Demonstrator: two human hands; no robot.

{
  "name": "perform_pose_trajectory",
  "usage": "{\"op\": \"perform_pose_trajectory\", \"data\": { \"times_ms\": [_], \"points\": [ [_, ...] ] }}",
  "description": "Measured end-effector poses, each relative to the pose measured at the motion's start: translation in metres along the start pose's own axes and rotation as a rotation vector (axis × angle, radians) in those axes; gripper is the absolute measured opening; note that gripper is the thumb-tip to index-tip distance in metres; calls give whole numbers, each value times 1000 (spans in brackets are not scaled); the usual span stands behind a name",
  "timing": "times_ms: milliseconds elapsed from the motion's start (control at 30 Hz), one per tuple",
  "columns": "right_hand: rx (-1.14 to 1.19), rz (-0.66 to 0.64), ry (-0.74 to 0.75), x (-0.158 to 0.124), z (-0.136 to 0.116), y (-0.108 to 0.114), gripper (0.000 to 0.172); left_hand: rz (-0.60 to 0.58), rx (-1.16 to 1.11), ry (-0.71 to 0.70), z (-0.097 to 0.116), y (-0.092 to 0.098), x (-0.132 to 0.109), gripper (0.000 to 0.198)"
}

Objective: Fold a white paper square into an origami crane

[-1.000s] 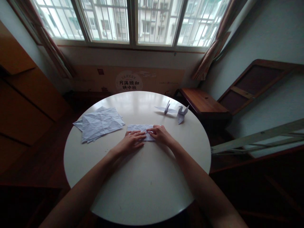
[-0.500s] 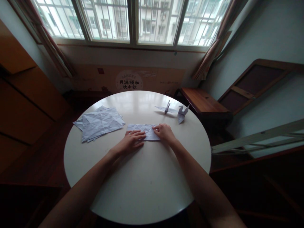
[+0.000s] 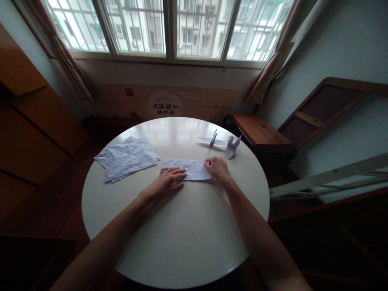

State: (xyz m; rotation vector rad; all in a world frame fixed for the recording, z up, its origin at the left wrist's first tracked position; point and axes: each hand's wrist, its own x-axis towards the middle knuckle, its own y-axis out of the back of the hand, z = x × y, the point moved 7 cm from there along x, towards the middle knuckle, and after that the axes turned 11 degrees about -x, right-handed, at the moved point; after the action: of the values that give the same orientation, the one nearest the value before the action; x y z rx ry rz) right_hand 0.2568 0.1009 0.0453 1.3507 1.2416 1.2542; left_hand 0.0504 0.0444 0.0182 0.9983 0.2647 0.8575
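Right hand [image 3: 217, 167] shifts rightward along the mid-frame paper [image 3: 196, 169], likely creasing it, fingers curled, grip unclear; left hand [image 3: 168, 178] presses it, fingers outstretched.

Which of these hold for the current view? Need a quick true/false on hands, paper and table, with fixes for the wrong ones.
1. The left hand has its fingers on the strip of paper. True.
2. The right hand is at the left end of the strip of paper. False: the right hand is at its right end.
3. Two paper birds are on the table, towards the far right. True.
4. The pile of creased sheets lies right of the strip of paper. False: it lies to the left.
5. The table has a curved edge. True.
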Motion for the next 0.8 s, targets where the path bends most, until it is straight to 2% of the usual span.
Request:
{"op": "perform_pose_trajectory", "data": {
  "times_ms": [67,133,233,367,500,800],
  "points": [
    [39,89,104,1,-8,4,31,-5,11,-1,1,0,0,42],
    [118,121,255,0,-21,4,31,-4,17,-5,2,1,0,42],
    [218,63,487,-6,-43,-4,30,-3,16,-6,4,1,0,42],
    [186,-39,615,-17,-60,-15,29,-5,20,9,3,0,0,44],
    [98,-61,581,-18,-61,-15,29,-1,3,-6,2,0,0,43],
    [-1,-113,268,-6,-36,-14,34,6,-5,1,2,1,0,42]
  ]
}}
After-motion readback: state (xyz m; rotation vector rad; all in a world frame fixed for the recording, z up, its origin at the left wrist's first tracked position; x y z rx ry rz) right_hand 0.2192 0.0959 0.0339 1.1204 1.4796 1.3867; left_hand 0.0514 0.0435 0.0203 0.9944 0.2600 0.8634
